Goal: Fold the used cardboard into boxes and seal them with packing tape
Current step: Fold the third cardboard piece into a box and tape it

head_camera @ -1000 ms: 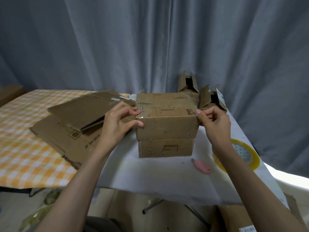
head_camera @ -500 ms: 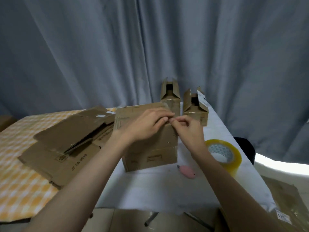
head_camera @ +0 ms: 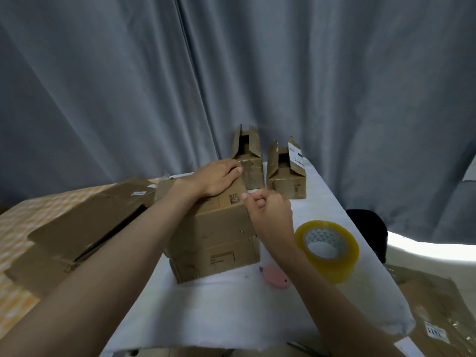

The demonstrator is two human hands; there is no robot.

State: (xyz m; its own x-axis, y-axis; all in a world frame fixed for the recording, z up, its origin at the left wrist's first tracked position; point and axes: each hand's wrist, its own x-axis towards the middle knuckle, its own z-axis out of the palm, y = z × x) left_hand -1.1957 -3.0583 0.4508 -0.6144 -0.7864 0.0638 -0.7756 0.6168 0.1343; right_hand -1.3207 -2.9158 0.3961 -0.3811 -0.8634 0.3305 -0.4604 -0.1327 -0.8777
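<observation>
At the frame's centre the box, light, stiff cardboard best held by its edges, sits under the flat, straight-fingered left hand, while the right hand pinches something unclear at its top right corner.

Two bare forearms enter from the lower edge of the frame, one from the lower left and one from the lower right. Neither carries a sleeve, watch, band or glove. The left hand and right hand are uncovered, with short, unpainted fingernails; no rings are visible.
</observation>
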